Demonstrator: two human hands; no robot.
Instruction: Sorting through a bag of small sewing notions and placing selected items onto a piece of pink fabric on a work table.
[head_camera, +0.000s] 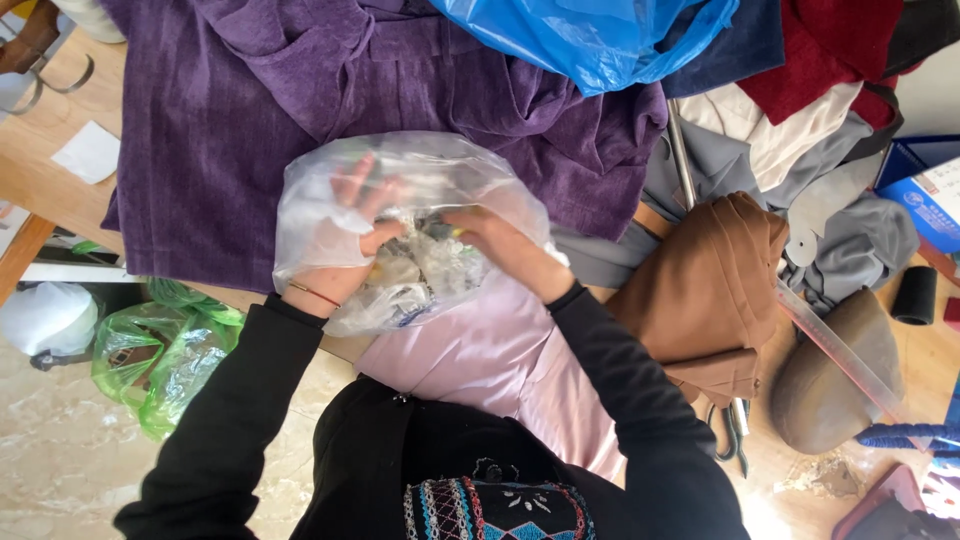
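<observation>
Chest: black top with a patterned embroidered patch (500, 508) lies nearest, at the near edge, both black sleeves reaching away from it.
Pink cloth: pale lilac fabric (490, 355) spreads just beyond the chest, under the bag's near edge.
Clear bag: a crumpled transparent plastic bag (410, 225) sits in the middle of the table, on the pink cloth and overlapping the purple garment; small pale and dark bits show inside, too blurred to name.
Left hand: left hand (352, 225) is inside the bag on its left side, seen through the film, fingers spread and open, pressing against the plastic; a thin bracelet circles the wrist.
Right hand: right hand (500, 240) enters the bag's mouth from the right, fingers curled among the contents; whether it grips anything cannot be told.
Green bag: a green plastic bag (160, 360) lies on the floor to the left, below the table edge.
Brown cloth: folded brown fabric (710, 290) lies to the right, with scissors (733, 425) at its near edge.
Purple garment: a large purple corduroy piece (230, 110) covers the far left of the table.
Blue bag: a bright blue plastic bag (590, 35) rests at the far edge, on the purple garment.
</observation>
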